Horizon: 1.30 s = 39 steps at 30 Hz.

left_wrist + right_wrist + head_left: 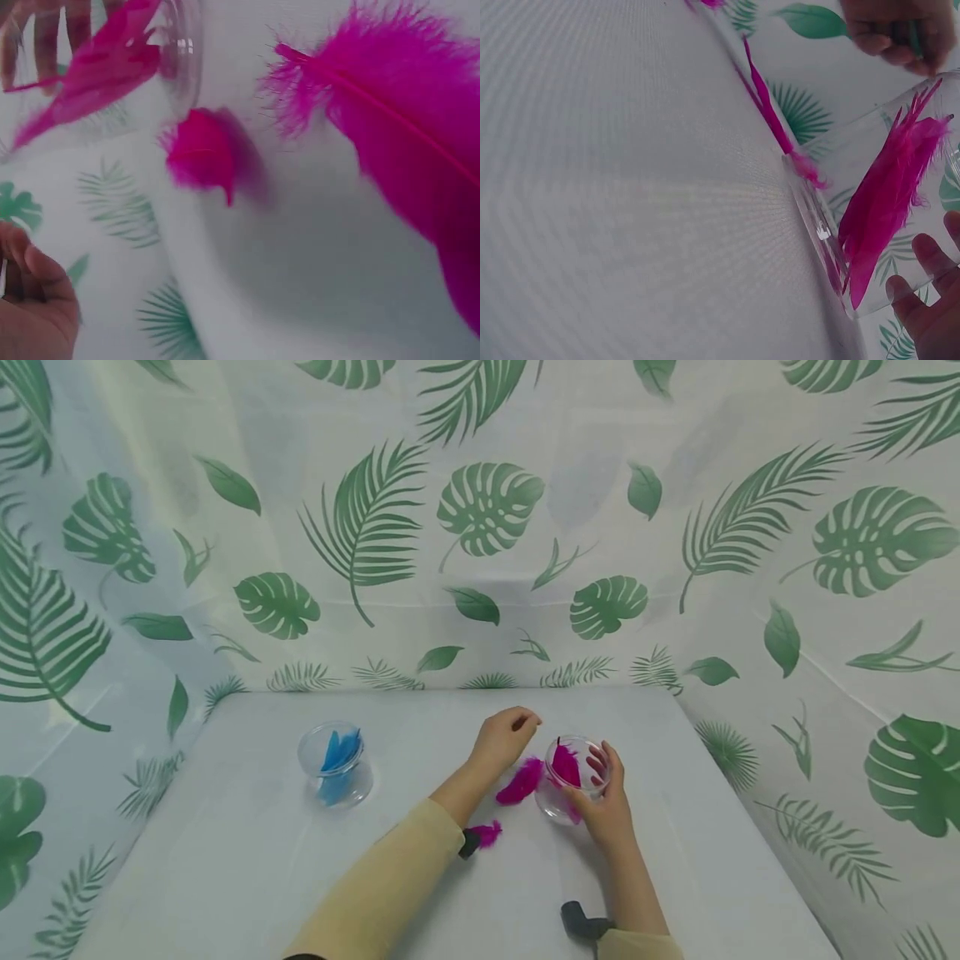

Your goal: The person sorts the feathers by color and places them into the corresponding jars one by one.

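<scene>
My right hand [611, 806] holds a clear plastic jar [552, 806] from its right side, fingers and thumb spread around the wall. Inside the jar stands a magenta feather [889, 202], leaning against the side. My left hand [504, 742] hovers to the left of the jar's rim, its fingers loosely curled and nothing showing between them. Below that hand, a magenta feather [519, 782] lies on the table close against the jar. Nearer to me, another magenta feather [489, 833] is partly hidden by the left wrist's camera.
At the left of the white table [225, 860] stands a second clear jar [363, 787] with blue feathers [341, 750] in it. A leaf-print sheet [585, 435] hangs behind the table and along both sides.
</scene>
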### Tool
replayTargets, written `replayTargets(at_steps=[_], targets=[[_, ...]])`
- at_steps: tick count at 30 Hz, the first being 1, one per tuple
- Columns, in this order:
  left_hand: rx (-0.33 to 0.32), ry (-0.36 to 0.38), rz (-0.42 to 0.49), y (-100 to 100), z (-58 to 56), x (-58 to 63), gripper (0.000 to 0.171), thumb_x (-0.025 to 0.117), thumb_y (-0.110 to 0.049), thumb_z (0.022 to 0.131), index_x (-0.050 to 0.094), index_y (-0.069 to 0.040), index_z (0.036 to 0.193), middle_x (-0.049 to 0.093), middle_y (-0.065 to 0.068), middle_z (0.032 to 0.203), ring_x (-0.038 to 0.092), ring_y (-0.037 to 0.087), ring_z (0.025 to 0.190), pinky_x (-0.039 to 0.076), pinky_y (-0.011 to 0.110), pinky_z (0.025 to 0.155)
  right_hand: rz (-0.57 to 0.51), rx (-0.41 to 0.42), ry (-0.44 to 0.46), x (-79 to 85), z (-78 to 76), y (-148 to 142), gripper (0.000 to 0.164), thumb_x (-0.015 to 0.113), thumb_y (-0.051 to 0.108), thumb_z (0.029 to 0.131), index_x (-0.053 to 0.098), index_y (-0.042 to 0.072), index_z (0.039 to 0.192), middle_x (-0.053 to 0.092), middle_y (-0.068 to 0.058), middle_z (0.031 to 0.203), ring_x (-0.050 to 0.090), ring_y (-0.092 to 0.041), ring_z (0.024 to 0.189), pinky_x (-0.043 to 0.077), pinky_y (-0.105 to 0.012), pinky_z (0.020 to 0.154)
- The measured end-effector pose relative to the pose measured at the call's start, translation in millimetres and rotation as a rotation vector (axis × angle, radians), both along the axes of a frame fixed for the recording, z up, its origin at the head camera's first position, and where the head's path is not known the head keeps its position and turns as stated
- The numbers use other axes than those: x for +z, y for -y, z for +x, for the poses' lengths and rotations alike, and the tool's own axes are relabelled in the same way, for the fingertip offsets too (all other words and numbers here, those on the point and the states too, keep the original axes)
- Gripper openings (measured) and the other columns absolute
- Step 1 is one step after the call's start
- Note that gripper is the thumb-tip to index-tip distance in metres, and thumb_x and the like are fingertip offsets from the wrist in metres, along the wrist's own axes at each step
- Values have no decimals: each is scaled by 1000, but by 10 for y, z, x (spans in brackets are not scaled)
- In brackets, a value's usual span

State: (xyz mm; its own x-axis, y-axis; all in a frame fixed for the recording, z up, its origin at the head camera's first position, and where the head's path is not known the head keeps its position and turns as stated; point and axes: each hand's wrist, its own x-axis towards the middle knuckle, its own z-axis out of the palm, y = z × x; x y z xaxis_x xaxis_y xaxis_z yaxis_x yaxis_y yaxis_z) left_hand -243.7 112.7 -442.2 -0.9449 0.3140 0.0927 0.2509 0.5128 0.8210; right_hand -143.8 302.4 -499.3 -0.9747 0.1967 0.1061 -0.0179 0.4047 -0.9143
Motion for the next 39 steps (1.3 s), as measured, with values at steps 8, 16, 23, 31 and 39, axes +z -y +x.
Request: replayTargets(at_steps=[8,16,23,31,39], targets=[[-115,106,-322,-36,-156,-377,35,55,-29,99,63,-13,129,64,6,126,60,23,120,50,37,103,-19,1,-23,-60,-7,31,100,79,24,83,13,32,157,33,-6,159,33,-32,146,31,-61,115],[-132,88,-566,-132,-140,-449,45,69,-45,90,64,-13,121,60,8,120,59,28,113,50,40,101,-48,12,-66,-64,-5,72,97,79,20,83,16,30,156,35,-7,158,34,-32,146,29,-61,117],[-137,71,-631,-217,-117,-462,25,70,-44,89,68,-20,97,61,-1,99,58,20,97,52,35,87,-24,10,-92,-77,-3,32,98,79,18,83,16,23,157,35,-7,158,35,-31,145,30,-58,117],[-151,41,-606,-283,-133,-466,21,70,-40,90,67,-21,82,64,-6,86,57,16,83,51,31,77,-8,-4,-58,-66,-14,-17,98,78,19,83,15,29,157,36,-6,158,35,-32,146,29,-60,117],[-110,121,-422,-202,-177,-487,10,68,-27,92,64,-18,92,64,-4,88,60,12,86,52,27,82,11,-7,-68,-60,-9,-7,99,80,24,82,14,38,156,35,-4,158,35,-29,146,31,-58,117]])
